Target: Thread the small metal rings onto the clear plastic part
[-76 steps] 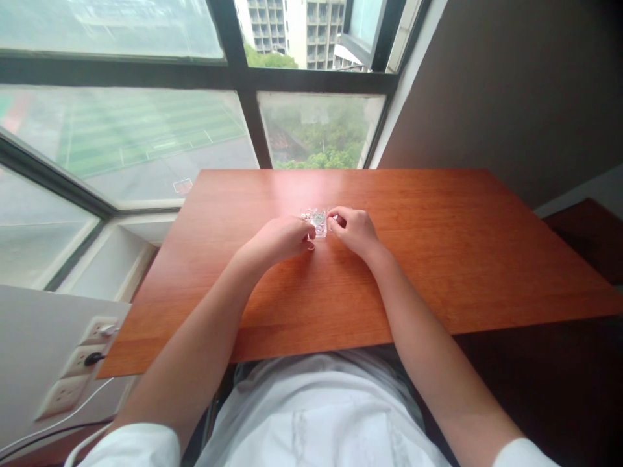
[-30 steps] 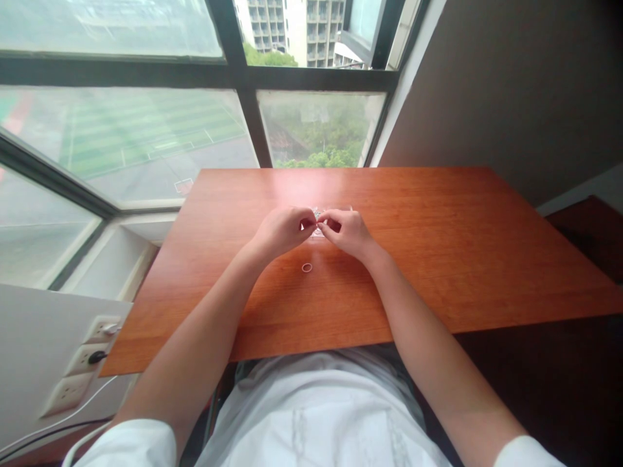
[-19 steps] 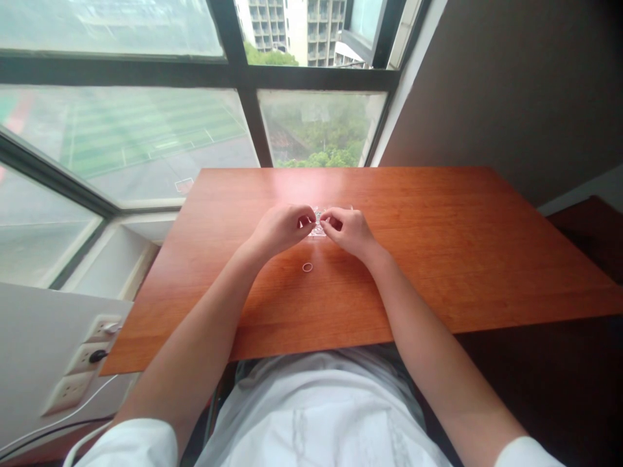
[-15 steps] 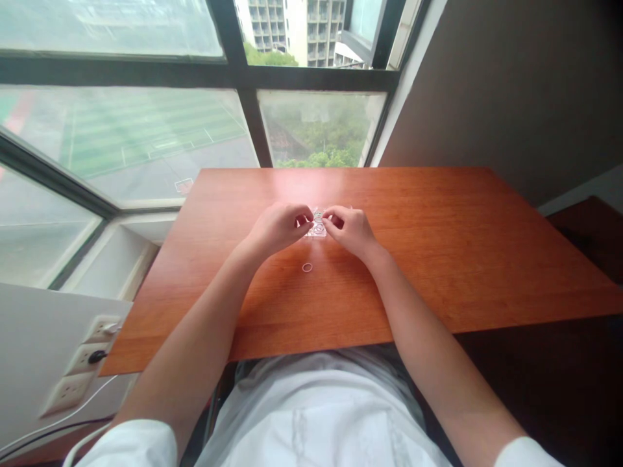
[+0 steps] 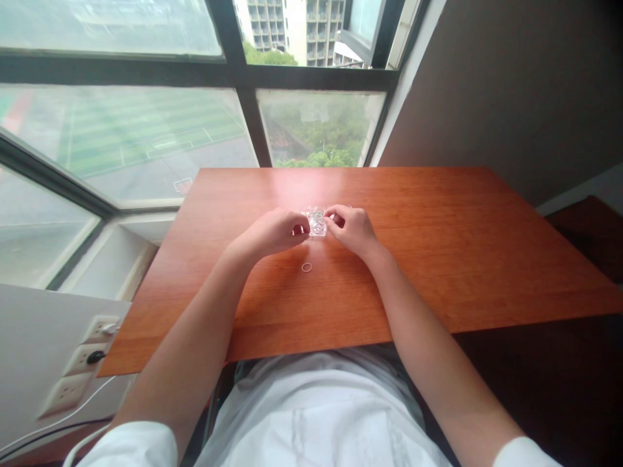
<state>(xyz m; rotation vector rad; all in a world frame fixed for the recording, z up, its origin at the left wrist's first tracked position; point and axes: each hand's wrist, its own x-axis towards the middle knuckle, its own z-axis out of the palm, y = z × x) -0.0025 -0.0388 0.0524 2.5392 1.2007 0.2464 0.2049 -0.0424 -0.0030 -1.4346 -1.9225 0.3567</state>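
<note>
A small clear plastic box (image 5: 318, 231) with several compartments lies on the table between my two hands, with small ring-shaped bands inside it. My left hand (image 5: 277, 232) is closed at the box's left side, thumb and fingers curled together by its edge. At the right side, my right hand (image 5: 354, 231) is closed in a pinch with its fingertips beside the box. What either hand holds, if anything, is too small to make out. A thin pale ring-shaped band (image 5: 306, 267) lies alone on the wood, nearer to me than the box.
The brown wooden table (image 5: 462, 246) stretches under both arms. Beyond its far edge stands a dark-framed window (image 5: 248, 79). Wall sockets (image 5: 80, 359) with plugged cables are at the lower left, and a grey wall (image 5: 477, 91) rises on the right.
My left hand has shifted slightly left and down, uncovering more of the box's left part. My right hand has barely moved, and the loose band stays in place.
</note>
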